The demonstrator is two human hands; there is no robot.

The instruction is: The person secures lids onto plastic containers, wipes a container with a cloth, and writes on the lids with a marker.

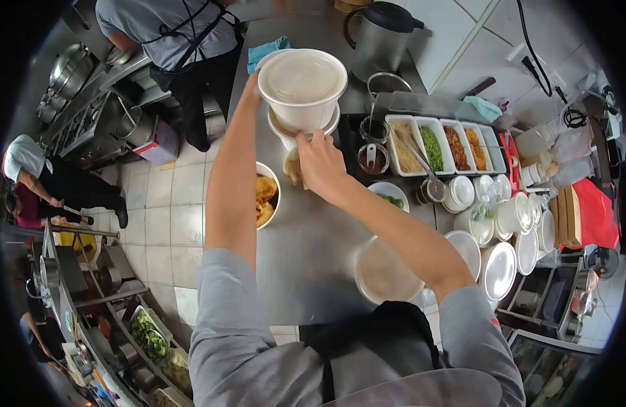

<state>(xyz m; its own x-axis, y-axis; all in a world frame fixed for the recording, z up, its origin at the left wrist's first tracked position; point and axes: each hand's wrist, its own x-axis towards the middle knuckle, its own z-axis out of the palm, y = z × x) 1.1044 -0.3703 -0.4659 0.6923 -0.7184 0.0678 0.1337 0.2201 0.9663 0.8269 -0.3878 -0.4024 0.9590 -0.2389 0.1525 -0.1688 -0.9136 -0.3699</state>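
A white paper bowl with a translucent lid (pixel 303 76) is above a second white bowl (pixel 279 127) at the far part of the steel counter. My left hand (pixel 253 87) is at the left side of the lidded bowl and holds it; most of its fingers are hidden behind it. My right hand (pixel 319 160) is closed at the front of the lower bowl, with a crumpled yellowish cloth (pixel 292 167) in its fingers. Left of my right forearm stands an open bowl of golden fried food (pixel 265 197). Right of the hand is a bowl with green vegetables (pixel 392 193).
White tubs of toppings (pixel 431 144) line the right side. Stacked white bowls and lids (pixel 499 271) stand nearer me. A metal jug (pixel 381 44) and blue cloth (pixel 267 51) are at the back. Another person (pixel 174 34) stands at back left; one (pixel 62 176) is further left.
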